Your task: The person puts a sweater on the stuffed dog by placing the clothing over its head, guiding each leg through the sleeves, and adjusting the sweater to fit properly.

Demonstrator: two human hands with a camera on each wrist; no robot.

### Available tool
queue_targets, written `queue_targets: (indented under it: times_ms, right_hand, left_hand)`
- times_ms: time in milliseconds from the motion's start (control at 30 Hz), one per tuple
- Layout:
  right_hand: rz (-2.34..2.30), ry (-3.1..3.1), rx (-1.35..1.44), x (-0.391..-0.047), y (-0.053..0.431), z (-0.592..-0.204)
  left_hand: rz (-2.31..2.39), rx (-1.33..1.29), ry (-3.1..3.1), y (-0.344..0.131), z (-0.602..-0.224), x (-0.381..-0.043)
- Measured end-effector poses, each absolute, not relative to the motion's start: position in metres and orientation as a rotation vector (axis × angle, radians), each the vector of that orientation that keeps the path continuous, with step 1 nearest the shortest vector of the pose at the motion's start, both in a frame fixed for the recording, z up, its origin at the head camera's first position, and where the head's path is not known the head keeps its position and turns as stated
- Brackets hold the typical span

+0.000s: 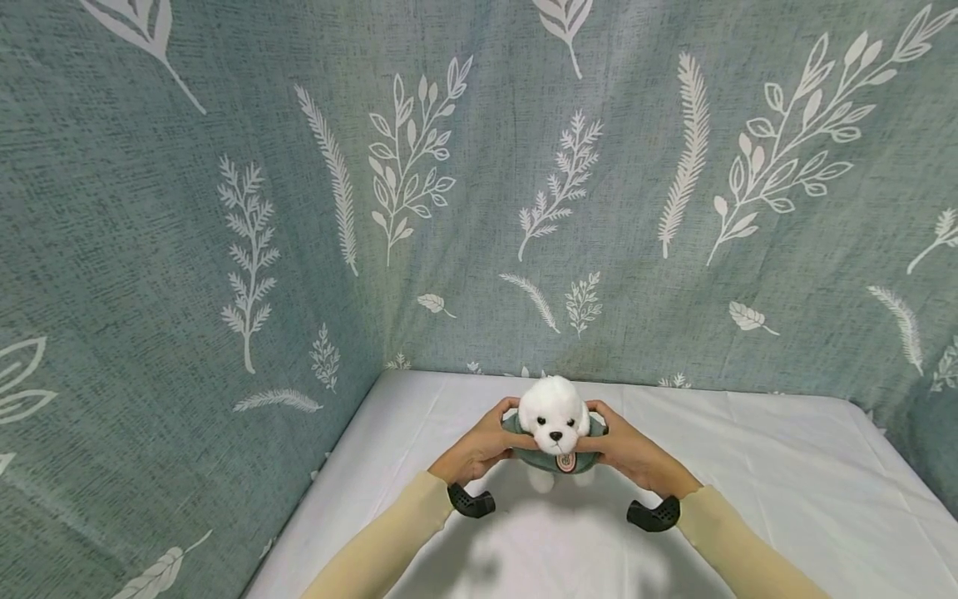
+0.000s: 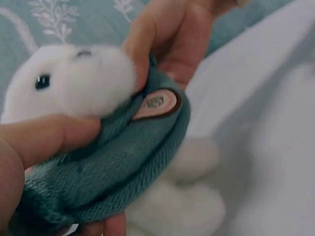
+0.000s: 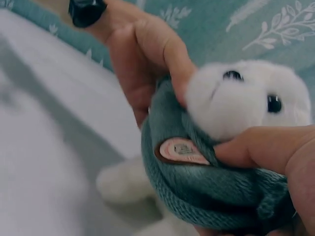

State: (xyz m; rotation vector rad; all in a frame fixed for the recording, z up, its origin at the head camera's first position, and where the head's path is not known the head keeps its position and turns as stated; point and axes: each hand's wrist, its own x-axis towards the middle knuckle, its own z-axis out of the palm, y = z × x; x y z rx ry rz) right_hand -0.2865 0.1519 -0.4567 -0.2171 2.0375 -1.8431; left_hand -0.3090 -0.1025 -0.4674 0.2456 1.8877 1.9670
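White plush dog (image 1: 554, 409) gripped between curled hands (image 1: 485, 441) (image 1: 630, 448).

Room lies between the sleeves (image 1: 392, 537), with the plush dog (image 1: 555, 416) blocking beyond.

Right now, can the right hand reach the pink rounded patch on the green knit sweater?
Likely yes: its thumb lies near the exposed patch, though that hand grips the white plush dog.

Wrist views (close) of plush dog (image 2: 115, 147)
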Motion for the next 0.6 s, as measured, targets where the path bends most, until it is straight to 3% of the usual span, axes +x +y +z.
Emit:
queue_targets:
  times_ms: [600]
  right_hand:
    - [-1.743,2.182,-0.275,-0.294,0.166,-0.475]
  left_hand:
    - [1.77,0.463,2.178,-0.105,-0.487,-0.322]
